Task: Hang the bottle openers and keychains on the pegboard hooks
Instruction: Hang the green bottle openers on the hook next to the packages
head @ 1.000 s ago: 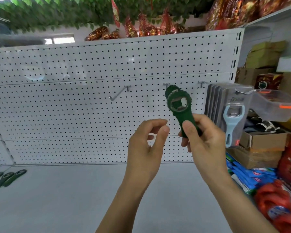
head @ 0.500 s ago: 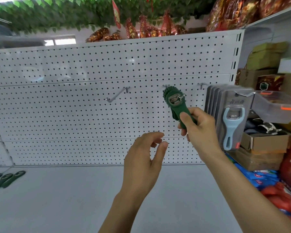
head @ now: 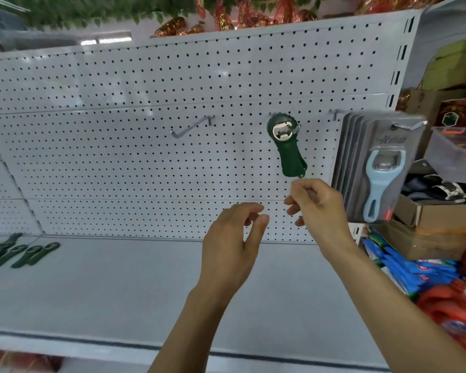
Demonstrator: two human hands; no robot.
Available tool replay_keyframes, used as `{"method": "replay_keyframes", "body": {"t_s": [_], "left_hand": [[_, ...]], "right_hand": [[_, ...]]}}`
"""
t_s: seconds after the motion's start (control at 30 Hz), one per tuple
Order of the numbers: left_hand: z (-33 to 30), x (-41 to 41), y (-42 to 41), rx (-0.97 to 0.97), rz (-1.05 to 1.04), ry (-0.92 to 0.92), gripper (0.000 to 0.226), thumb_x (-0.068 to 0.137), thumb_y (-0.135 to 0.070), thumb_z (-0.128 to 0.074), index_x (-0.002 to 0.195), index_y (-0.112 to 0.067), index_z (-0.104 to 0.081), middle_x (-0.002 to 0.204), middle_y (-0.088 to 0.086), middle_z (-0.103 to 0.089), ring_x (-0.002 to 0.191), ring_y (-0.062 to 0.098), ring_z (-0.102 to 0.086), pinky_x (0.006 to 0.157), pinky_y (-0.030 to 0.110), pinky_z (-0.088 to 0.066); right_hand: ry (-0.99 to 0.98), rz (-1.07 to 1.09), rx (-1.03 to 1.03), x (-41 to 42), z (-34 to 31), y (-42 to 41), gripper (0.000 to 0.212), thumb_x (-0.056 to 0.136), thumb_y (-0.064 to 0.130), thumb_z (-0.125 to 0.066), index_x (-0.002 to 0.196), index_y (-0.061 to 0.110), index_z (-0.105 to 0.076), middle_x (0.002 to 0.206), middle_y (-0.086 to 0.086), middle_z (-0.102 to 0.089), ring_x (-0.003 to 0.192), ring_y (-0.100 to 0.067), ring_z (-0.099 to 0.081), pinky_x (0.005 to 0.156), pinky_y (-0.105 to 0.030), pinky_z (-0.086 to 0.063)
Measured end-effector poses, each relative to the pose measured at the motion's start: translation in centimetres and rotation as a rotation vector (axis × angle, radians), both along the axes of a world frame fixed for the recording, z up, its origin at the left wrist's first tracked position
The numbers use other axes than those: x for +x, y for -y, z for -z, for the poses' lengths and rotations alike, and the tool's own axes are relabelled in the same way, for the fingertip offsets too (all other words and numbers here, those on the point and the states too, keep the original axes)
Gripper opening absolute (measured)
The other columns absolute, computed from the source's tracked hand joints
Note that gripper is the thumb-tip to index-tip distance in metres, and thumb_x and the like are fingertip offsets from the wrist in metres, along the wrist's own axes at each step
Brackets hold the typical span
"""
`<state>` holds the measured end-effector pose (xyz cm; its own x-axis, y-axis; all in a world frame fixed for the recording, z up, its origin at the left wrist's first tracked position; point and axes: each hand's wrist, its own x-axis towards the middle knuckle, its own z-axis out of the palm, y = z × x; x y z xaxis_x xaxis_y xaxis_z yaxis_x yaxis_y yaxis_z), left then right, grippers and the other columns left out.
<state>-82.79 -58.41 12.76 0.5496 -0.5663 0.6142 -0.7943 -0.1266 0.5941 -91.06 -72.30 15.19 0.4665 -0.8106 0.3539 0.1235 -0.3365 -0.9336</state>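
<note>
Far left, on the white shelf point(head: 119, 292): about 4 dark green openers point(head: 34, 253) lying loose, waiting their turn. Further right on the pegboard point(head: 119, 162): 1 bare hook point(head: 191, 127). Centre: left hand point(head: 233, 243) raised, fingers loosely curled, holding nothing. Just right: green bottle opener point(head: 287, 146), held by its handle half a second ago, now hanging by its metal ring from a middle hook, handle down. Directly below: right hand point(head: 316, 208), fingers curled loosely just beneath the handle tip, apparently released; contact impossible to confirm. Far right: packaged blue openers point(head: 379, 170) filling their own hook. Judged: 1 piece hung, shelf stock next.
</note>
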Motion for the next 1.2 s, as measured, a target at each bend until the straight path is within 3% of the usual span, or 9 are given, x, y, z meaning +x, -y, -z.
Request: {"method": "replay_keyframes", "body": {"t_s": [0.1, 0.23, 0.37, 0.67, 0.87, 1.03, 1.2], "left_hand": [[1.4, -0.5, -0.8, 0.043, -0.033, 0.016, 0.025, 0.096, -0.043, -0.049, 0.116, -0.032, -0.061, 0.100, -0.019, -0.064, 0.094, 0.000, -0.056, 0.079, 0.023, -0.048], [4.5, -1.1, -2.7, 0.107, -0.079, 0.023, 0.030, 0.096, -0.046, -0.047, 0.119, -0.031, -0.059, 0.103, -0.018, -0.065, 0.094, -0.001, -0.057, 0.079, 0.021, -0.047], [8.2, -1.1, -5.6, 0.224, -0.136, -0.011, 0.035, 0.094, -0.049, -0.048, 0.121, -0.030, -0.059, 0.108, -0.015, -0.065, 0.094, 0.000, -0.059, 0.078, 0.018, -0.047], [14.1, 1.7, -16.1, 0.441, -0.292, -0.132, 0.045, 0.091, -0.058, -0.038, 0.126, -0.034, -0.055, 0.116, -0.016, -0.062, 0.097, -0.003, -0.056, 0.077, 0.010, -0.044], [16.1, 7.4, -25.3, 0.525, -0.375, -0.197, 0.041, 0.095, -0.054, -0.042, 0.128, -0.033, -0.053, 0.119, -0.014, -0.062, 0.102, 0.002, -0.057, 0.082, 0.020, -0.050], [16.5, 14.4, -34.5, 0.575, -0.410, -0.240, 0.039, 0.095, -0.055, -0.041, 0.126, -0.034, -0.052, 0.119, -0.015, -0.060, 0.101, 0.003, -0.057, 0.077, 0.017, -0.047], [16.6, 21.4, -42.6, 0.616, -0.432, -0.238, 0.037, 0.095, -0.056, -0.040, 0.122, -0.035, -0.054, 0.115, -0.017, -0.061, 0.099, 0.003, -0.057, 0.072, 0.017, -0.041]], "right_hand": [[-0.065, -0.037, -0.038, -1.4, 3.3, -1.5, 0.009, 0.094, 0.019, -0.057, 0.101, 0.018, -0.063, 0.087, 0.000, -0.070, 0.069, -0.006, -0.065, 0.065, -0.029, -0.051], [-0.230, -0.057, -0.243, -3.1, 7.9, -3.7, 0.013, 0.093, 0.025, -0.058, 0.105, 0.028, -0.061, 0.098, 0.017, -0.066, 0.092, -0.002, -0.062, 0.082, -0.029, -0.051], [-0.377, -0.134, -0.360, -3.9, 11.3, -6.3, 0.018, 0.094, 0.029, -0.056, 0.112, 0.030, -0.059, 0.106, 0.020, -0.063, 0.099, 0.002, -0.059, 0.089, -0.028, -0.049], [-0.663, -0.367, -0.541, 0.5, 16.1, -15.0, 0.031, 0.096, 0.036, -0.052, 0.126, 0.029, -0.051, 0.125, 0.017, -0.056, 0.110, -0.004, -0.056, 0.087, -0.013, -0.039], [-0.730, -0.498, -0.579, 7.9, 18.0, -23.3, 0.030, 0.096, 0.038, -0.049, 0.125, 0.029, -0.049, 0.120, 0.013, -0.058, 0.106, -0.007, -0.056, 0.090, -0.023, -0.047], [-0.760, -0.533, -0.584, 15.3, 18.6, -31.9, 0.031, 0.096, 0.040, -0.048, 0.126, 0.030, -0.047, 0.121, 0.015, -0.058, 0.104, -0.006, -0.057, 0.078, -0.017, -0.039], [-0.752, -0.531, -0.527, 22.1, 19.1, -39.7, 0.030, 0.095, 0.040, -0.050, 0.124, 0.030, -0.048, 0.121, 0.015, -0.058, 0.107, -0.007, -0.057, 0.080, -0.019, -0.039]]}}
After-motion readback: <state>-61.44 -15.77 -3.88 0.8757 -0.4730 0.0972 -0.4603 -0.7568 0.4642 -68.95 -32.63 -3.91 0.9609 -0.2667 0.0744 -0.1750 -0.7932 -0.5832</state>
